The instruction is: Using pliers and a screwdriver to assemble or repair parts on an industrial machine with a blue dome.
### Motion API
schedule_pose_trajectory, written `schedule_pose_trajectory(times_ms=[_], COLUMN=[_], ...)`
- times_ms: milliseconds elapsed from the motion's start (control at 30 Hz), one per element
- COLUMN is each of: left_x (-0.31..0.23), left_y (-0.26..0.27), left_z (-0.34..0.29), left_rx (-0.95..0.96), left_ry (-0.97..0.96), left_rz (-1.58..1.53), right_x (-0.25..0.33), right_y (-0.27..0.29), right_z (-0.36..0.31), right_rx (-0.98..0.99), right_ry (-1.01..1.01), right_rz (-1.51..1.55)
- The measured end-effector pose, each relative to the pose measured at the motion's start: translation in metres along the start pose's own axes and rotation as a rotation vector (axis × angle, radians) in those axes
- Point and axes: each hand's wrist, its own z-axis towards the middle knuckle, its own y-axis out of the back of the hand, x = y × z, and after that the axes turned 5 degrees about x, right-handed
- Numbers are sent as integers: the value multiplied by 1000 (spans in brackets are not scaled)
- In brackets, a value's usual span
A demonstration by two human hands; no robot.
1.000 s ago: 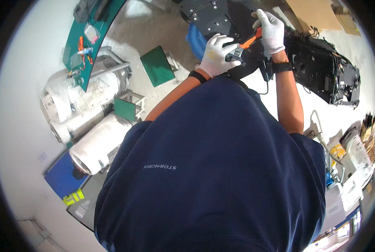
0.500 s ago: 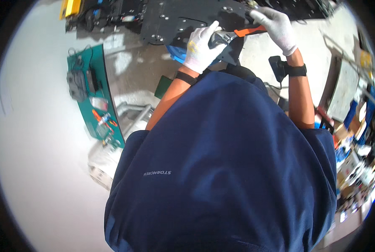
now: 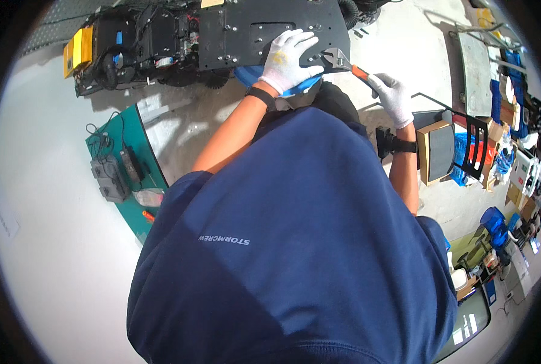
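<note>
A black metal plate (image 3: 234, 45) dotted with bolts lies in front of me at the top of the view. My left hand (image 3: 288, 60), in a white glove with a yellow patch, rests flat on it with the fingers stretched out. To the right, my gloved right hand (image 3: 393, 100) is closed around the end of an adjustable wrench (image 3: 360, 72) with an orange handle. The wrench's steel jaws are at the plate's near right corner, beside a bolt; whether they grip it I cannot tell. A blue round thing (image 3: 250, 77) shows partly under the plate's near edge.
Black machinery with cables and a yellow block (image 3: 77, 51) extends left of the plate. On the left stands a green-topped table (image 3: 114, 130) with grey power adapters (image 3: 110, 179). Cardboard boxes (image 3: 431, 151) and a black frame (image 3: 477, 145) are at the right, near my right forearm.
My left hand has come off the wrench head and flattened onto the plate. My right hand has swung the wrench's handle end nearer to me. The whole view has shifted.
</note>
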Motion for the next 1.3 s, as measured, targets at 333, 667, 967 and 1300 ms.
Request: schedule_pose_trajectory(times_ms=[333,667,967,1300], left_x=[6,11,13,2], left_y=[-4,-12,-16,-10], left_z=[-5,-8,-8,-1], left_rx=[-2,-64,-88,-101], left_ry=[-60,-63,-56,3], left_rz=[45,-17,-22,-38], right_x=[-11,-11,-20,-14], right_y=[-17,-7,-16,10], right_z=[-11,10,5,48], right_rx=[-31,59,-15,-242], right_ry=[-64,-50,-120,-142], right_rz=[48,-19,78,339])
